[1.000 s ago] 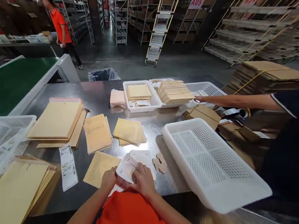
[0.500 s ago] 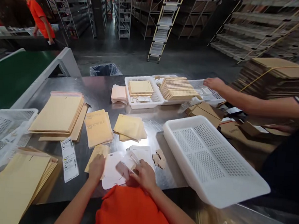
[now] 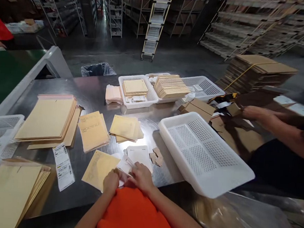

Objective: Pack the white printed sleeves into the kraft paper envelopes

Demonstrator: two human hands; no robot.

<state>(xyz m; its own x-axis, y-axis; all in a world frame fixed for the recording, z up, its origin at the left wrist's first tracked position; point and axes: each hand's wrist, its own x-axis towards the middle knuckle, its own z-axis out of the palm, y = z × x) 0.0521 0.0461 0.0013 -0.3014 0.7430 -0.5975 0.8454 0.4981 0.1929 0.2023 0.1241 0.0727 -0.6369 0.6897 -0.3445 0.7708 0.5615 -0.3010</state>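
Observation:
Both hands are close together at the table's near edge, in front of the orange shirt. My left hand (image 3: 111, 181) is closed on the edge of a folded white card (image 3: 125, 165). From the other side my right hand (image 3: 141, 177) grips the same card, fingers curled over it. Part of the card is hidden by the fingers. Just left of the hands lies a yellow padded envelope (image 3: 100, 167). Beyond them is a stack of white cards (image 3: 141, 153), with small brown cardboard pieces (image 3: 156, 156) to its right.
Stacks of envelopes (image 3: 47, 117) and a label strip (image 3: 63, 167) lie to the left. A large white basket (image 3: 230, 187) stands at right, near a co-worker's hand (image 3: 254, 113) holding a small box. Filled baskets (image 3: 139, 106) line the back.
The white card that lay flat between my hands is now folded up in them. My left hand has left the yellow envelope and moved right. The co-worker's hand has drawn back from the far basket.

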